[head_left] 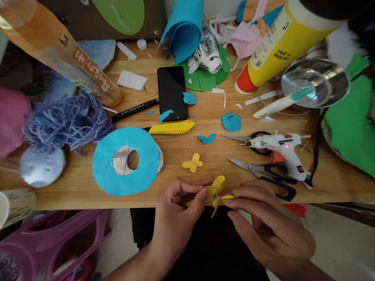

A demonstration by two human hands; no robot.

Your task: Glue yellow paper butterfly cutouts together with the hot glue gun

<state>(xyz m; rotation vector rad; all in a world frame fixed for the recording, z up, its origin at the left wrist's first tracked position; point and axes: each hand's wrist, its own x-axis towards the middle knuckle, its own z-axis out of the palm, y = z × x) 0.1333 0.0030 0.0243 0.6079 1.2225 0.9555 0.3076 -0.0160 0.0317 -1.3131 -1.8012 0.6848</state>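
My left hand (178,207) pinches a yellow paper butterfly (216,185) between thumb and fingers, just past the table's front edge. Against its lower side sits a second yellow butterfly shape (219,200), with a whitish bit between the two. The fingertips of my right hand (269,218) close on the tip of that lower shape's wing, while its thumb stays apart below. On the table ahead lie another yellow butterfly (193,162) and a small blue butterfly (207,138). A blue paper ring (102,164) rests to the left over a pale disc.
To the right lie a hot glue gun (288,146) with a lit red light and scissors (260,169). A yellow cutter (172,127), a phone (171,89) and a marker (134,110) lie mid-table. Blue yarn (70,121), an orange bottle (67,50) and a yellow canister (275,47) surround them.
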